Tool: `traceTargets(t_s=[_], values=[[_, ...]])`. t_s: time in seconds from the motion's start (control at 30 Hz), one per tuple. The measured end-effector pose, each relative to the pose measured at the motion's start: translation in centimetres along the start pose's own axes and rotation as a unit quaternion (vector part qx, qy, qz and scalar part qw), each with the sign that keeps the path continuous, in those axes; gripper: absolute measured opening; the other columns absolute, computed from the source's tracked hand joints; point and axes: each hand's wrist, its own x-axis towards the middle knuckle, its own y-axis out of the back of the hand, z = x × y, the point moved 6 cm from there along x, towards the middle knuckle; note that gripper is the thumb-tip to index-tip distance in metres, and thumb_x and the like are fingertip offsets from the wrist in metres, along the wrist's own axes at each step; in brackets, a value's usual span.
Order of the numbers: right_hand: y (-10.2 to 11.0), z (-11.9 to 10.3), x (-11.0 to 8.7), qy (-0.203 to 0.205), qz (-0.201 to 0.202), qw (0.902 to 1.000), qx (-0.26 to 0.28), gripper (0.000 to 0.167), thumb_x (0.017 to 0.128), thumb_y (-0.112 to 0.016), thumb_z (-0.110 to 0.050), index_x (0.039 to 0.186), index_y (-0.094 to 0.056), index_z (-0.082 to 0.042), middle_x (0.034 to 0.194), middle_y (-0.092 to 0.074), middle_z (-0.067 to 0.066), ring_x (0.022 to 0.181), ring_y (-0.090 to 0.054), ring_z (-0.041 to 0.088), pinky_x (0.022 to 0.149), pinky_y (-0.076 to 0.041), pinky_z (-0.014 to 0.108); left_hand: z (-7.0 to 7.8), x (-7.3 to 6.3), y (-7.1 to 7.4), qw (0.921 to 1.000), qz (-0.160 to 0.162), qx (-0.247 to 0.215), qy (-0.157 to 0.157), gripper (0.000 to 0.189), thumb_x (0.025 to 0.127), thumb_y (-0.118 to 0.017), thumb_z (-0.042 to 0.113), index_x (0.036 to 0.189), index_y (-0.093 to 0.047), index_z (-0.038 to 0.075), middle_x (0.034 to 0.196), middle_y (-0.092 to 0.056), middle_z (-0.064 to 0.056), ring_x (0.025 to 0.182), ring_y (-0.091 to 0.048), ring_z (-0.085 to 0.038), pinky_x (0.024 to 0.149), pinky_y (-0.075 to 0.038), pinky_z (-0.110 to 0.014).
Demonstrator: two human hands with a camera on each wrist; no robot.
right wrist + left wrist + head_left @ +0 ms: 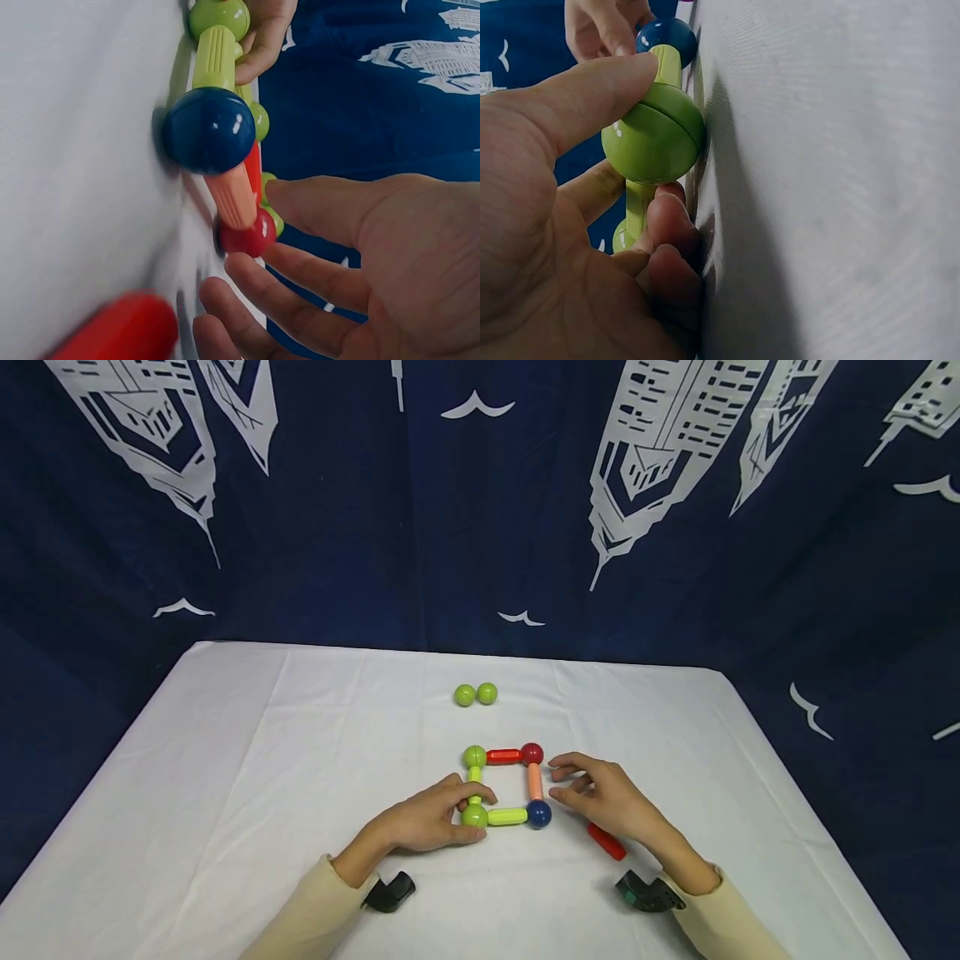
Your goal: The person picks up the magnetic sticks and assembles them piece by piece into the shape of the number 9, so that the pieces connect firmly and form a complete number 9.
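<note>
A square of balls and rods lies on the white cloth. Its corners are a green ball (475, 757), a red ball (532, 754), a dark blue ball (538, 814) and a nearer green ball (654, 135). A red rod (503, 757), an orange rod (535, 782) and two yellow-green rods, one along the front (507, 817), join them. My left hand (438, 814) grips the near-left green ball between thumb and fingers. To the right of the square, my right hand (607, 793) is apart from it, fingers loosely bent and holding nothing.
Two loose green balls (476, 694) sit side by side behind the square. A separate red rod (606, 842) lies under the right wrist. The white table (360, 718) ends at a dark blue curtain (420, 527) with white prints. Both wrists wear black cameras.
</note>
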Motion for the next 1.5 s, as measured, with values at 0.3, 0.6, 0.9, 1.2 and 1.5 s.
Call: traceTargets(t_s=[0.3, 0.6, 0.9, 1.2, 1.5], values=[[1.6, 1.8, -3.5, -0.022, 0.011, 0.9994, -0.026, 0.025, 0.089, -0.072, -0.009, 0.113, -0.069, -0.009, 0.104, -0.071, 0.004, 0.080, -0.059, 0.012, 0.068, -0.051, 0.024, 0.3, -0.2, 0.2, 0.9999, -0.007, -0.007, -0.004, 0.045, 0.093, -0.072, 0.026, 0.134, -0.056, 0.018, 0.098, -0.046, -0.002, 0.077, -0.043, -0.014, 0.065, -0.036, -0.024], [1.5, 3.2, -6.0, -0.028, 0.006, 0.9995, -0.010, 0.026, 0.088, -0.076, -0.018, 0.113, -0.070, -0.011, 0.104, -0.070, 0.001, 0.077, -0.059, 0.006, 0.065, -0.049, 0.024, -0.2, -0.2, 0.1, 0.9992, -0.026, -0.023, -0.020, 0.045, 0.098, -0.065, 0.027, 0.138, -0.049, 0.017, 0.101, -0.045, -0.002, 0.076, -0.044, -0.010, 0.066, -0.038, -0.021], [1.1, 3.5, -6.9, -0.021, 0.000, 0.9996, -0.016, 0.027, 0.087, -0.078, -0.019, 0.113, -0.070, -0.013, 0.091, -0.064, -0.002, 0.073, -0.053, 0.003, 0.061, -0.046, 0.023, 0.0, -0.2, 0.1, 0.9993, -0.023, -0.027, -0.013, 0.043, 0.099, -0.064, 0.027, 0.138, -0.049, 0.018, 0.101, -0.044, -0.002, 0.078, -0.044, -0.012, 0.067, -0.038, -0.022], [0.7, 3.0, -6.5, -0.003, -0.017, 0.9998, -0.006, 0.028, 0.089, -0.072, -0.011, 0.117, -0.068, -0.012, 0.094, -0.064, -0.002, 0.071, -0.053, 0.003, 0.061, -0.046, 0.022, -0.1, 0.1, 0.0, 0.9993, -0.022, -0.028, -0.010, 0.044, 0.099, -0.064, 0.029, 0.139, -0.049, 0.019, 0.101, -0.044, -0.002, 0.077, -0.044, -0.012, 0.067, -0.038, -0.022], [-0.1, 1.7, -6.2, 0.017, -0.017, 0.9989, 0.041, 0.026, 0.091, -0.070, -0.009, 0.117, -0.066, -0.012, 0.097, -0.065, 0.000, 0.073, -0.059, 0.005, 0.063, -0.049, 0.022, 0.0, 0.0, 0.2, 0.9992, -0.012, -0.038, -0.006, 0.055, 0.099, -0.064, 0.029, 0.148, -0.041, 0.018, 0.106, -0.042, -0.003, 0.077, -0.044, -0.012, 0.067, -0.038, -0.023]])
